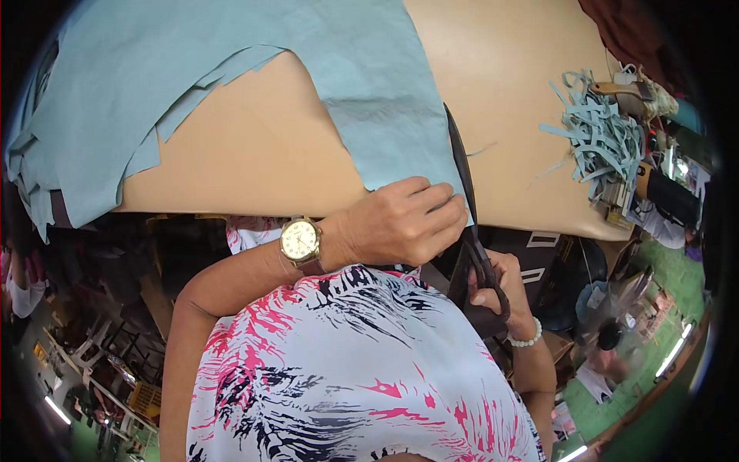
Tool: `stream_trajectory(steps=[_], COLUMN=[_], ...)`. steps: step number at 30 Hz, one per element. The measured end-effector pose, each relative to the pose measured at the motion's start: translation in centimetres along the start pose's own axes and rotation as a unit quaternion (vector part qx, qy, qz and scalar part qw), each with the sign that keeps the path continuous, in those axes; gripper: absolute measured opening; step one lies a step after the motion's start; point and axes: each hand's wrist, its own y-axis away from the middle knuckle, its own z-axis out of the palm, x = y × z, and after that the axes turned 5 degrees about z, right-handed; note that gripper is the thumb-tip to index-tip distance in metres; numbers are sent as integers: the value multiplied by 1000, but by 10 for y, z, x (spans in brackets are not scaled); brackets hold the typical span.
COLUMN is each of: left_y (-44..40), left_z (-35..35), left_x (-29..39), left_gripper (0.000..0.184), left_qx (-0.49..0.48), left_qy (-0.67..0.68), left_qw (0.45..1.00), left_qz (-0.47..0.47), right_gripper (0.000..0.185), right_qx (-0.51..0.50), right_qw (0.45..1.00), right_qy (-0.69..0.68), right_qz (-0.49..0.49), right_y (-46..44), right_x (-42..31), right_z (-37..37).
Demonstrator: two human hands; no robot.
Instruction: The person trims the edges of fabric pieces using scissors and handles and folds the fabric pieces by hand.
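Observation:
A large light-blue sheet [385,85] with ragged cut edges lies over the tan table. My left hand [416,219], with a watch [300,239] on its wrist, closes its fingers on the sheet's lower corner at the table's front edge. Right beside it, my right hand [500,285] is wrapped round the handles of dark scissors [479,258]. Their long blades point away from me along the right edge of the sheet. The sheet's corner under my left fingers is partly hidden.
Thin blue strips [600,135] are heaped on the right side of the tan table [523,177]. A wooden-handled brush [620,89] and a dark case [671,196] are near them. Brown material [627,31] lies at the back right. A person [612,346] is at the lower right.

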Motion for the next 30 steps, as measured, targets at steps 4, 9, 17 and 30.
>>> stream_trajectory(steps=[4, 9, 17, 30], left_y=[0, 4, 12, 14], left_z=[-4, -39, -32, -33], left_x=[-4, -27, -33, -33], left_gripper=[26, 50, 90, 95], left_qx=[10, 55, -162, -161], left_qy=[60, -35, -135, -124], left_qw=[998, 983, 937, 936], left_qz=[-22, -171, -279, -288], right_gripper=[45, 45, 49, 38], right_qx=[5, -15, -24, -2], right_qw=[1000, 1000, 998, 999], right_qy=[-25, -17, -61, -29], right_qz=[-5, -14, -9, -24], right_y=[-4, 2, 10, -5], right_x=[3, 5, 16, 2], right_z=[4, 4, 10, 16])
